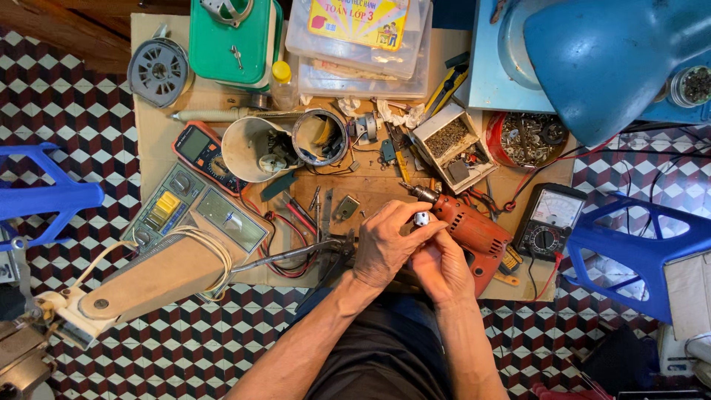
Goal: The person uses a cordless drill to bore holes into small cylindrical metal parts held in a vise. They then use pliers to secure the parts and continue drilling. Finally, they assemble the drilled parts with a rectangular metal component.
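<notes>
Scanning from the left, an orange multimeter (198, 145) is seen on the cardboard mat (152, 126), then a green box (229, 44) and a clear case with a yellow label (359, 21) at the far edge. The left hand (385, 241) is closed around a small white part (421, 218), pinched also by the right hand (443, 265). Just beside them to the right, a red drill (474, 231) is laid slantwise, chuck up-left.

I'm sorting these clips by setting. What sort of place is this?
Likely a home repair bench set on a tiled floor: a red electric drill, two multimeters and a box of screws surround the hands.
</notes>
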